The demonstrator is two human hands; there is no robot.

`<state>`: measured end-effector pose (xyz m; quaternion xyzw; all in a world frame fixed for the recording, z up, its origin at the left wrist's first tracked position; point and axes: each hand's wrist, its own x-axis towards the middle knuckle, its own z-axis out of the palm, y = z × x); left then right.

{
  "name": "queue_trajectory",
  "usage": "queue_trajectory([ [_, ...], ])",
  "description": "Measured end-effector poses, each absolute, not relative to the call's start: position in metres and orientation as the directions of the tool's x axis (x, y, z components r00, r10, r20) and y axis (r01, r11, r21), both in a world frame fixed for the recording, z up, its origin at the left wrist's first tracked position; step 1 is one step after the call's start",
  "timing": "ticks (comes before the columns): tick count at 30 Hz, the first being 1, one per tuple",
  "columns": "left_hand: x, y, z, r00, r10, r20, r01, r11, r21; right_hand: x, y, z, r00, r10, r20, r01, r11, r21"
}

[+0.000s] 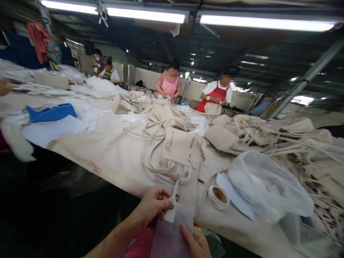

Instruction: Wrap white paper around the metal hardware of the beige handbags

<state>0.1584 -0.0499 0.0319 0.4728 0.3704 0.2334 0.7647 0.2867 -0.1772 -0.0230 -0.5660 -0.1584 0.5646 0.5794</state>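
My left hand (157, 205) pinches a small cream leather tag (170, 214) whose narrow strap runs up toward a bag. In my right hand (195, 240) is a translucent white sheet (173, 236), held by its right edge just below the tag. The sheet's upper part lies against or just behind the tag; I cannot tell which. Beyond my hands a cream handbag (178, 145) rests on the table, with a gold zip and a looped shoulder strap (152, 157). The lower end of the sheet runs out of view.
A round white tub (219, 197) with brown contents stands right of my hands, beside a clear plastic bag (266, 186). Cream bags (268, 132) are heaped at the right. A blue tray-like object (52, 113) lies left among white sheets. Several people work across the table (107, 150).
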Motion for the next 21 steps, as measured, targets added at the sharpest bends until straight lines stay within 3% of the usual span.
queue_trajectory([
  [9,0.157,-0.054,0.016,0.584,0.756,-0.295,0.003,0.362,0.932,0.271,-0.134,0.008,0.306,0.829,-0.467,-0.747,-0.095,-0.658],
  [16,0.142,-0.060,0.024,0.351,0.934,-0.063,0.279,-0.040,0.960,0.267,-0.134,0.004,0.275,0.851,-0.447,-0.731,-0.117,-0.672],
  [18,0.137,-0.062,0.021,0.352,0.932,-0.091,0.209,0.016,0.978,0.267,-0.134,0.003,0.273,0.857,-0.436,-0.728,-0.112,-0.677],
  [21,0.133,-0.069,0.010,0.529,0.791,-0.307,-0.063,0.397,0.916,0.269,-0.134,0.001,0.251,0.863,-0.438,-0.730,-0.128,-0.671],
])
